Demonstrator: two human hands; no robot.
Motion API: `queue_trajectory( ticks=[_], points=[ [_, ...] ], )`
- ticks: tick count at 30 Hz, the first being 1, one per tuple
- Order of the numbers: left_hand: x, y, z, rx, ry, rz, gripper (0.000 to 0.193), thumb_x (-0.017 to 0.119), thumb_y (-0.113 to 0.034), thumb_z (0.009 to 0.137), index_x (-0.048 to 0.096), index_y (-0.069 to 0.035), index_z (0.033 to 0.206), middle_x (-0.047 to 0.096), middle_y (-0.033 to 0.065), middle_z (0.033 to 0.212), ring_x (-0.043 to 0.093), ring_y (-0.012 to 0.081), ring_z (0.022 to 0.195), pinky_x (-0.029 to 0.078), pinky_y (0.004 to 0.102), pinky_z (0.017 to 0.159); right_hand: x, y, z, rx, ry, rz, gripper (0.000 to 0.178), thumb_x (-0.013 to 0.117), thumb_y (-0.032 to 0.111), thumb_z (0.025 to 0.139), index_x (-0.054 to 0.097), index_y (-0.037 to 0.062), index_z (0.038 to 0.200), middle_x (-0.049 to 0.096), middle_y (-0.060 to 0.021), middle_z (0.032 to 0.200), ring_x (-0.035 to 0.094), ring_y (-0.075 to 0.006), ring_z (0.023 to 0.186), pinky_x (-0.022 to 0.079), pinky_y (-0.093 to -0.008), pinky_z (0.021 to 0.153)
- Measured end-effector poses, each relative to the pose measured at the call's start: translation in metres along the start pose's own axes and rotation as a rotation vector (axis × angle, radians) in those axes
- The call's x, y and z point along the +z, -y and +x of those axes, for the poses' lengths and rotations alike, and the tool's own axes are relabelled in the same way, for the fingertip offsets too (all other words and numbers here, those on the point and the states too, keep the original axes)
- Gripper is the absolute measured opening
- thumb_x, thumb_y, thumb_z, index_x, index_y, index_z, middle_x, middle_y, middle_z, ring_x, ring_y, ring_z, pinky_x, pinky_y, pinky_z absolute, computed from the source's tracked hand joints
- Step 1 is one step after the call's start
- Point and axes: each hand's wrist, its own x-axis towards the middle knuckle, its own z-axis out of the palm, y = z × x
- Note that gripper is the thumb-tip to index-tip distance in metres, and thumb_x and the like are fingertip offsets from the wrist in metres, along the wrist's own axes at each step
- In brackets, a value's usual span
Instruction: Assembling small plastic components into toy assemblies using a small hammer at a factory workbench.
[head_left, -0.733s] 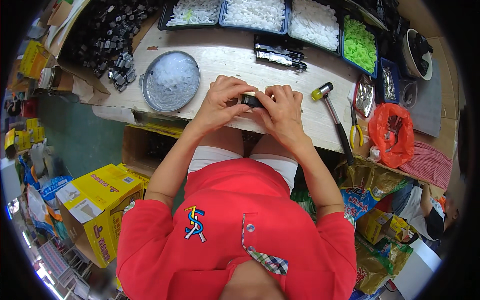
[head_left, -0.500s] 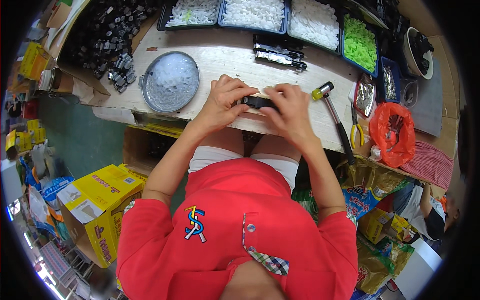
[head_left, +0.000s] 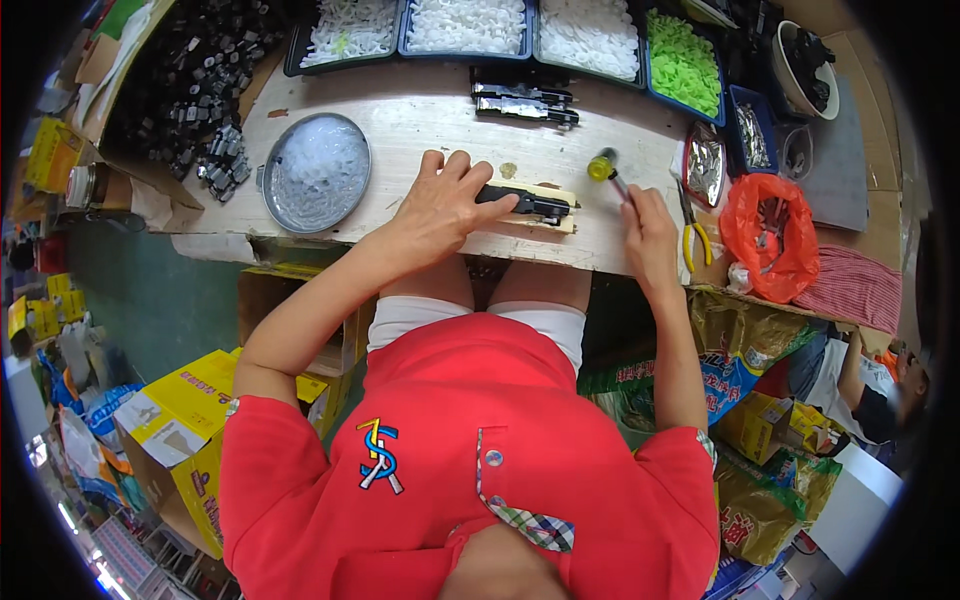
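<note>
A long black part (head_left: pixel 540 204) with a narrow detailed end lies on a pale wooden block (head_left: pixel 560 224) at the table's front edge. My left hand (head_left: pixel 440 208) holds its left end down, thumb along its top and the other fingers bent beyond it. To the right, my right hand (head_left: pixel 652 240) is closed round the handle of a small hammer (head_left: pixel 600 168) with a yellow-green face. The hammer's head is raised beside the block, apart from the black part, and slightly smeared by motion. Most of the handle is hidden by my hand.
Trays of white pieces (head_left: pixel 468 26) and green pieces (head_left: pixel 684 62) line the back. Several similar black parts (head_left: pixel 524 103) lie before them. A round metal dish (head_left: pixel 318 205) sits left; pliers (head_left: pixel 690 232) and a red plastic bag (head_left: pixel 768 262) lie right.
My right hand has left the black part and picked up the hammer from the table, bringing it upright. My left hand stays at the part, its fingers now more spread.
</note>
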Motion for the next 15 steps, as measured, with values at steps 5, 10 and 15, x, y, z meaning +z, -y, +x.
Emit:
queue_trajectory(
  ticks=[5, 10, 15],
  points=[
    [-0.007, -0.002, 0.005, 0.025, 0.066, 0.031, 0.039, 0.052, -0.004, 0.075, 0.06, -0.021, 0.109, 0.05, 0.007, 0.096, 0.046, 0.0234, 0.09, 0.032, 0.0381, 0.074, -0.015, 0.063, -0.019, -0.138, 0.174, -0.064, 0.019, 0.05, 0.014, 0.087, 0.051, 0.0071, 0.104, 0.055, -0.0144, 0.078, 0.056, -0.0359, 0.064, 0.044, -0.0448, 0.054],
    [-0.011, -0.002, 0.008, 0.041, 0.106, 0.059, 0.034, 0.052, -0.009, 0.077, 0.061, -0.018, 0.108, 0.052, 0.0076, 0.102, 0.047, 0.0232, 0.092, 0.033, 0.0381, 0.075, -0.019, 0.073, -0.012, -0.119, 0.208, -0.11, 0.02, 0.049, 0.017, 0.087, 0.049, 0.0066, 0.105, 0.057, -0.0141, 0.076, 0.056, -0.0351, 0.062, 0.044, -0.0447, 0.052],
    [-0.009, -0.004, 0.013, 0.096, 0.086, 0.089, 0.046, 0.058, -0.004, 0.067, 0.059, -0.016, 0.112, 0.048, 0.0076, 0.093, 0.045, 0.0225, 0.089, 0.033, 0.0348, 0.073, -0.01, 0.072, -0.016, -0.067, 0.309, -0.29, 0.02, 0.049, 0.018, 0.087, 0.051, 0.0064, 0.104, 0.058, -0.0136, 0.073, 0.058, -0.0329, 0.059, 0.044, -0.0442, 0.049]
  ],
)
